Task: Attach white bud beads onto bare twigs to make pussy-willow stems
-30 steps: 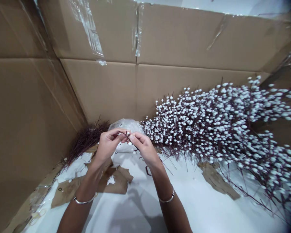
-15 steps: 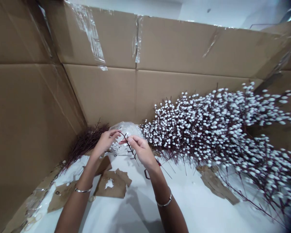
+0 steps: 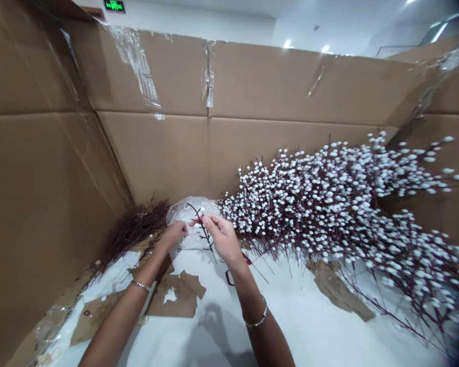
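My right hand pinches a thin dark brown artificial branch between thumb and fingertips. The branch stands at a slant, with short bare twigs along it and a white bud close to my fingers. My left hand is at the near left side of a clear plastic bag that has small white buds in it. Its fingers are curled together, and whatever they hold, if anything, is hidden. A gap separates the left hand from the branch.
Many white-budded branches are heaped on the right. Bare dark branches lie at the left. Torn cardboard pieces rest on the white surface. Tall cardboard walls stand behind and at the left.
My left hand has left the branch's upper tip and dropped down and slightly left to the plastic bag, its fingers curling. My right hand keeps the branch nearly in place. The camera view has tilted up slightly.
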### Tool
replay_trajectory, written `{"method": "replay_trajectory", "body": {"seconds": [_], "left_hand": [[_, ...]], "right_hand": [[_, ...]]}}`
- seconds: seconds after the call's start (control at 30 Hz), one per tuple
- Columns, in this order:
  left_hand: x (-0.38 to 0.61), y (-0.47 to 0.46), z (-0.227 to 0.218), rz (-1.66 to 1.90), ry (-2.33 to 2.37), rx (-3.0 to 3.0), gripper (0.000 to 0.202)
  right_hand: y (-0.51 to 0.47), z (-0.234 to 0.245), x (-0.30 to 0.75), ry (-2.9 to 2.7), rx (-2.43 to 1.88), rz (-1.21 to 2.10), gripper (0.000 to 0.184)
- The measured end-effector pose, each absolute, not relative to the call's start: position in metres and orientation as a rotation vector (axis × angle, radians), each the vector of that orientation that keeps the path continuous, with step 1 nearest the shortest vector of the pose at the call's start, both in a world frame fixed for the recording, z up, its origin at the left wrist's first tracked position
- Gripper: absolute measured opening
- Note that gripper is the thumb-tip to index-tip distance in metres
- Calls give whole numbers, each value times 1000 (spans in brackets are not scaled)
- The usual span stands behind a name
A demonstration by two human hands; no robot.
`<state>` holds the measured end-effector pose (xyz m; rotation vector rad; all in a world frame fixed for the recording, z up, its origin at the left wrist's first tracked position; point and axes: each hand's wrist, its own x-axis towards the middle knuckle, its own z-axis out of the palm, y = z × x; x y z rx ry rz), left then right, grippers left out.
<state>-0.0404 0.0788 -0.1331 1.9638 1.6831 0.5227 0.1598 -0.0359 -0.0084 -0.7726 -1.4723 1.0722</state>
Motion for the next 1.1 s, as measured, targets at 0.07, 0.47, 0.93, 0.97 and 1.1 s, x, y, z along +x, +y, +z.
{"method": "replay_trajectory", "body": {"seconds": [0.07, 0.47, 0.93, 0.97, 1.1], "left_hand": [[-43, 80, -137, 515, 1696, 1966, 20], [-29, 48, -78, 1166, 1532, 1799, 21], [14, -23, -20, 1623, 781, 1190, 17], [14, -23, -20, 1629, 773, 1185, 17], [14, -23, -21, 1647, 775, 1191, 16]], "right_hand": [[-37, -7, 159, -1468, -783, 1049, 31], [-44, -6, 153, -1455, -861, 816, 25], [-46, -10, 147, -1401, -891, 665, 20], [-46, -10, 147, -1408, -892, 661, 20], [-44, -10, 148, -1432, -892, 653, 21]]}}
